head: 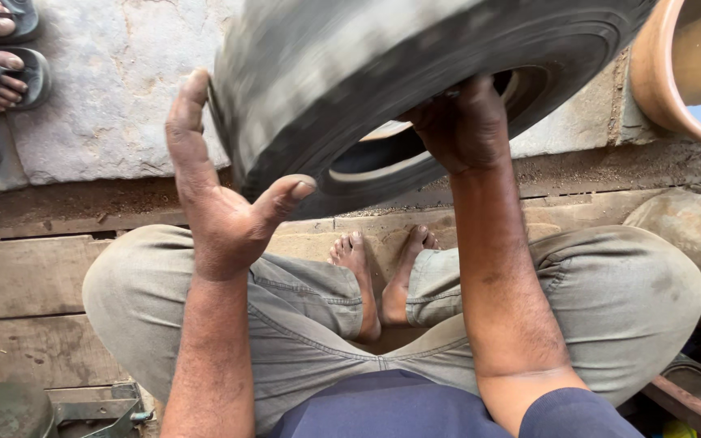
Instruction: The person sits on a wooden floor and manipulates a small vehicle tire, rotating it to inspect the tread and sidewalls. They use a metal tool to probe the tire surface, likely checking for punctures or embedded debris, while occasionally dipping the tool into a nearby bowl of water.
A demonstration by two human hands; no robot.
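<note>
A dusty black tyre (383, 73) with faint grey smears. Olive-grey trousers (610, 300), creased and stained. A navy blue shirt (391, 405). Weathered brown wooden planks (26, 276) over a pale grey stone floor (115, 89). A terracotta-orange pot (659, 73). Dark grey sandals (2, 73) on another person's feet.

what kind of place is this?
Probably a small roadside tyre repair spot, worked at floor level. A worn tyre held by both hands, rough wooden planks and stone slab underfoot, and a clay pot.
</note>
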